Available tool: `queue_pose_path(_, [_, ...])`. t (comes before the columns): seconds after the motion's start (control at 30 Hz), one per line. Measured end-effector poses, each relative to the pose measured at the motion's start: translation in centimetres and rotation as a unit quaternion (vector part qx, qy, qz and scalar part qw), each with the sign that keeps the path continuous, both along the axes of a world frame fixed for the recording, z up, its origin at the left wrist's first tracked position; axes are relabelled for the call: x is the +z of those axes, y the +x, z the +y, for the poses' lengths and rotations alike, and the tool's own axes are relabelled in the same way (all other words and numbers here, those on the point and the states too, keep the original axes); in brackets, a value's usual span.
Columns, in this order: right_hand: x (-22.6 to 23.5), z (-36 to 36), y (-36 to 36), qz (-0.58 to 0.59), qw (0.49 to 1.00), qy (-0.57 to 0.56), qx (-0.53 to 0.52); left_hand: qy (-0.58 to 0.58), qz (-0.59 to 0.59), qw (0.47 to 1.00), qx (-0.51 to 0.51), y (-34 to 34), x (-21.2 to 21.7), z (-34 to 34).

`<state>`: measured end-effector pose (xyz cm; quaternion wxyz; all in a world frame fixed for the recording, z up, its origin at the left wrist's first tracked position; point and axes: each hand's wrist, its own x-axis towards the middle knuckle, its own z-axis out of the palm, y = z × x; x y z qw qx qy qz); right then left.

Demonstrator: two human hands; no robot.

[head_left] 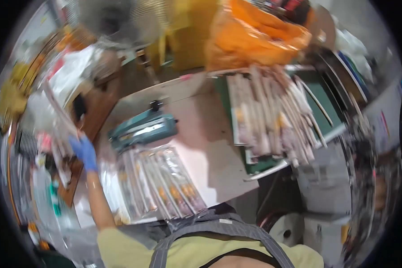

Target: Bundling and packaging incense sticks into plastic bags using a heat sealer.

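My left hand point(84, 152), in a blue glove, reaches out past the table's left side. Its fingers are blurred and look closed round a long, narrow, pale plastic packet point(58, 107). Right of that hand, a teal heat sealer point(149, 129) sits on the pale tabletop point(196, 120). In front of it, close to my body, several long clear packets point(165, 183) with orange and pinkish print lie side by side. My right hand does not show.
A large pile of similar long packets point(272, 116) covers a green tray point(254, 167) at the right. Behind it stands an orange plastic bag point(259, 42). A fan point(116, 20) is at the back; crumpled plastic bags point(76, 71) crowd the left. A pale roll point(288, 230) is at lower right.
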<state>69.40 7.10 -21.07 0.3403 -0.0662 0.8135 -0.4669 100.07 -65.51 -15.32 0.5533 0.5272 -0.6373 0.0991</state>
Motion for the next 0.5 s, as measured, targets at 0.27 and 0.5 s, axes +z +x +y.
queue_pose_path(0.27, [-16.5, 8.0, 5.6, 0.058, 0.954, -0.111, -0.273, 0.150, -0.104, 0.929, -0.321, -15.8, -10.0, 21.2])
queue_pose_path(0.5, [-25.1, 6.5, 7.1, 0.087, 0.879, -0.174, -0.436, 0.523, -0.145, 0.729, -0.417, -21.5, -13.0, 25.0])
